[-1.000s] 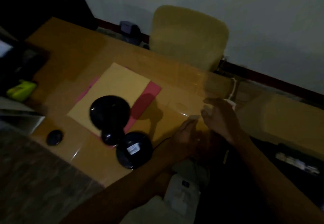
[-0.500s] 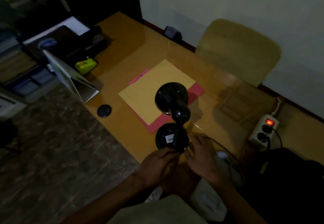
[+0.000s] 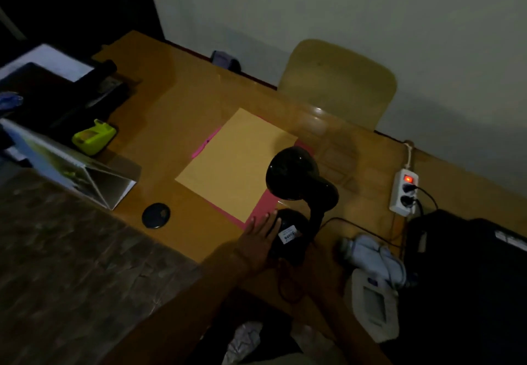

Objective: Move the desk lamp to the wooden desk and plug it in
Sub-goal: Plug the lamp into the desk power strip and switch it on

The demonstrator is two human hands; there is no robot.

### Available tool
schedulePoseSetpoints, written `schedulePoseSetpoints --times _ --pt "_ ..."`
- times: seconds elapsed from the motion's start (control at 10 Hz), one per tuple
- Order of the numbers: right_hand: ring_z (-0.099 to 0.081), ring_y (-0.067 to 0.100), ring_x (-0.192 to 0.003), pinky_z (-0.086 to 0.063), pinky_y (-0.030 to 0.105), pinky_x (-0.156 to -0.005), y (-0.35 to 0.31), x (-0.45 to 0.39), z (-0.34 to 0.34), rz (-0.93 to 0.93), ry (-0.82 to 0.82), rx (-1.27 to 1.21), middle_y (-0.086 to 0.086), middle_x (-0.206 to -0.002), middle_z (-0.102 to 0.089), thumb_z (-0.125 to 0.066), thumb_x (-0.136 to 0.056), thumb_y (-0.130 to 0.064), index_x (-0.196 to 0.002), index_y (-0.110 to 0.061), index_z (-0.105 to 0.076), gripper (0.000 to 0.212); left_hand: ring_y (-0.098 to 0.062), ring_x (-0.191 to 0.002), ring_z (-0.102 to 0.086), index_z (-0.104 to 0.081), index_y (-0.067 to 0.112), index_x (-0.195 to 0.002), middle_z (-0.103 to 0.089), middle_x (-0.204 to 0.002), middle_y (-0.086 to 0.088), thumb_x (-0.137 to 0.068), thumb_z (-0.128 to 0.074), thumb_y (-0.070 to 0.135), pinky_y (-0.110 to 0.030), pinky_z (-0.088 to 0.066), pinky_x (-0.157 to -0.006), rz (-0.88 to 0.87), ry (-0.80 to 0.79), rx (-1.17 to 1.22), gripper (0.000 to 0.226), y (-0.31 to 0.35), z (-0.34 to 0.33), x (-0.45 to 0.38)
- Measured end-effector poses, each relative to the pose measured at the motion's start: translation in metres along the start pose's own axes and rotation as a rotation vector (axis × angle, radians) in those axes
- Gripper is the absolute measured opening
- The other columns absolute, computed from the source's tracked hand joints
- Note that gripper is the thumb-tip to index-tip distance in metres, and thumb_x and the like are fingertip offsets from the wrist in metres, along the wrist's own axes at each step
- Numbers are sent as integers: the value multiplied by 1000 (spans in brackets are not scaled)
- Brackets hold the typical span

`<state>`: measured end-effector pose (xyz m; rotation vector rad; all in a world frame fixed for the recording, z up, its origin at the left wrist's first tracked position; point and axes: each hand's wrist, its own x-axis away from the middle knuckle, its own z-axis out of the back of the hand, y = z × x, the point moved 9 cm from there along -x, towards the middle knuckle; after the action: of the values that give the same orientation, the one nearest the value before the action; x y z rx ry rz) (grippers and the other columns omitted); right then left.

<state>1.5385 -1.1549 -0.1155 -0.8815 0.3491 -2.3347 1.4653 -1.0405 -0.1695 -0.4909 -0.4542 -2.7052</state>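
Resting flat, left hand (image 3: 258, 239) touches glossy round lamp base (image 3: 289, 236).

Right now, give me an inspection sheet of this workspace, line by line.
Surface: wooden desk, glossy, dimly lit.
Job's things: black desk lamp upright on the desk, unlit; power strip, switch glowing red, two plugs in.
Clutter: yellow envelope on pink folder, green tape dispenser, round black disc, folded calendar stand, white device.
Grippers: left hand flat against the lamp base; right hand cannot be made out.
Cables: black cord runs from the lamp towards the strip.
Surroundings: chair, pale wall.
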Motion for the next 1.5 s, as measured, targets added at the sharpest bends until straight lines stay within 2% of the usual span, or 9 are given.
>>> schedulePoseSetpoints --times 0.2,0.4,0.6,0.7,0.8,0.9,1.2,1.3,1.5 --pt "-56 44 -121 -42 51 -106 -5 21 -21 18 22 -75 31 -131 -57 -42 -104 -46 -134 16 -49 70 -34 -151 5 6 11 -153 10 -163 -14 -87 -50 67 -51 3 -122 -94 21 28 103 1 -9 15" --pt "-41 30 -140 -37 37 -113 -5 45 -28 -91 102 -98 15 -155 -38 -64 -96 -28 -153 -8 -29 70 -27 -152 9 8 14 -154 15 -163 -8 -87 -51 66 -48 -1 -123 -129 -16 33 103 -5 -15 30" --pt "-65 29 -104 -48 34 -79 -22 53 -55 -190 176 113 14 -118 -65 -51 -101 -39 -122 -8 -58 39 -27 -152 11 4 17 -155 11 -165 -9 -94 -51 50 -48 -2 -123 -3 -2 58 88 -66 12 31" --pt "-60 33 -119 -50 39 -91 -54 35 -56 -48 213 59 17 -133 -58 -52 -101 -40 -134 -4 -50 49 -31 -151 14 4 19 -155 17 -164 -6 -98 -43 53 -49 -4 -123 68 -26 39 81 -102 17 28" --pt "-6 32 -156 -19 49 -126 -71 13 -67 75 67 151 12 -169 -2 -48 -103 -36 -160 -12 -6 74 -34 -149 17 6 20 -154 20 -163 -6 -101 -38 49 -50 -8 -123 101 -92 81 75 -118 11 27" --pt "10 34 -155 -8 48 -128 -62 2 -73 22 24 293 13 -168 15 -44 -105 -36 -158 -10 9 80 -38 -147 21 11 16 -153 22 -162 -11 -104 -30 45 -51 -6 -123 127 -122 68 71 -115 3 26" --pt "-21 35 -152 -48 30 -107 -78 19 -53 81 265 514 10 -165 -16 -41 -106 -38 -156 -14 -20 60 -45 -145 21 13 12 -153 22 -161 -17 -105 -23 44 -52 -2 -123 248 -89 -3 68 -97 -4 23" --pt "9 39 -154 -46 33 -102 -69 14 -67 72 109 404 13 -165 16 -26 -110 -19 -155 -6 12 61 -43 -146 22 14 13 -152 23 -161 -15 -104 -24 46 -51 -3 -123 225 -78 32 69 -99 -6 26" --pt "8 37 -155 -43 34 -110 -61 7 -68 50 36 419 13 -167 16 -39 -107 -25 -155 -5 15 75 -41 -146 22 9 14 -154 20 -162 -14 -104 -29 44 -46 -1 -123 177 -70 87 68 -102 0 30"
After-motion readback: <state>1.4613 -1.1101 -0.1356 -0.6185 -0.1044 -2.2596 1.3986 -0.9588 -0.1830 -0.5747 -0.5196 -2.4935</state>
